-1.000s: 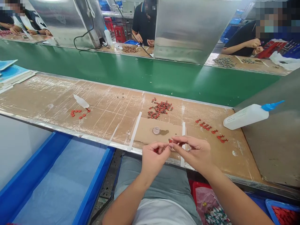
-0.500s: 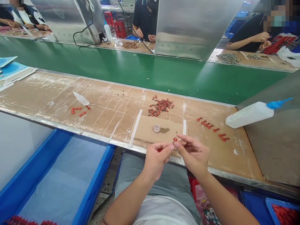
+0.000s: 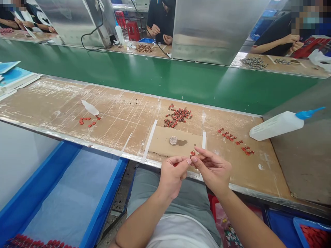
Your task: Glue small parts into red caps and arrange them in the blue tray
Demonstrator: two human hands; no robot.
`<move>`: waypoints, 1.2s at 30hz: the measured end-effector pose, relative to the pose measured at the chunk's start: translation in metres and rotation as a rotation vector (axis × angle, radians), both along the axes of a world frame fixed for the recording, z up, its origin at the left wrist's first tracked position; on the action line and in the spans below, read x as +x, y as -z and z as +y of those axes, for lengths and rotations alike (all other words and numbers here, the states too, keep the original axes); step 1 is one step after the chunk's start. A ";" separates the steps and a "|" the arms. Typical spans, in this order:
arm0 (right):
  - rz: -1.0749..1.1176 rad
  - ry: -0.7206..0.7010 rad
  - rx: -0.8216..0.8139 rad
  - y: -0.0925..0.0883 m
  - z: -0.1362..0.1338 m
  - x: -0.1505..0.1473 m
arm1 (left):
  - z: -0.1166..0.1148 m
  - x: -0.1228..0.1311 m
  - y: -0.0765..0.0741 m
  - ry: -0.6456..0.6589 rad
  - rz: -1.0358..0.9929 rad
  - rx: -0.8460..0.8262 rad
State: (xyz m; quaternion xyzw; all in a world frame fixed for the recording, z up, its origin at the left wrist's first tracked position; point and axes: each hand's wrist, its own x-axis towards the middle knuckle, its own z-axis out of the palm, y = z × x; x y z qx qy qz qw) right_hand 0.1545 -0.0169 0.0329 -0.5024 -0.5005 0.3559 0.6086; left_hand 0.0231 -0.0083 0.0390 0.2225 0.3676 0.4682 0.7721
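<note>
A worker's left hand [image 3: 172, 178] pinches a small red part [image 3: 176, 164] as the right hand [image 3: 213, 170] rises beside a second red piece [image 3: 192, 153] at a factory bench. Just beyond them, a taped cardboard pad [image 3: 161, 143] bears a small clear cup [image 3: 173, 140] and a brown stain. A loose pile of red parts [image 3: 178, 117] lies on the brown-covered workbench [image 3: 124, 137], with a line of similar pieces [image 3: 234, 140] to the right, near a white glue bottle with a blue nozzle [image 3: 276, 126]. A green conveyor belt [image 3: 155, 81] separates the bench from co-workers [image 3: 160, 22] handling parts opposite.
</note>
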 end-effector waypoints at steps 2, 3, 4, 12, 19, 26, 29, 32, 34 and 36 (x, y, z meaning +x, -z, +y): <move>0.001 0.012 -0.002 0.001 -0.001 -0.001 | -0.001 0.001 0.002 -0.016 -0.010 0.000; -0.003 0.018 -0.004 0.001 -0.001 -0.001 | -0.001 0.001 0.002 -0.023 -0.016 -0.004; -0.008 0.022 -0.006 0.001 -0.001 -0.001 | -0.002 0.001 0.003 -0.028 -0.021 -0.011; 0.033 -0.068 -0.072 0.000 0.000 0.005 | -0.002 0.001 0.002 -0.014 -0.032 -0.038; 0.016 -0.074 -0.089 0.002 0.002 0.008 | -0.001 0.001 0.004 -0.003 -0.020 -0.051; 0.060 -0.077 -0.087 0.003 -0.001 0.006 | -0.001 0.002 0.005 0.005 -0.035 -0.060; 0.083 -0.085 -0.093 0.002 -0.001 0.005 | -0.002 0.002 0.004 -0.002 -0.049 -0.046; 0.094 -0.104 -0.108 -0.001 0.000 0.006 | -0.003 0.003 0.003 -0.009 -0.042 -0.041; 0.097 -0.119 -0.107 -0.003 0.000 0.007 | -0.003 0.003 0.002 -0.004 -0.033 -0.039; 0.093 -0.134 -0.106 -0.005 0.001 0.008 | -0.003 0.003 0.002 -0.002 -0.024 -0.040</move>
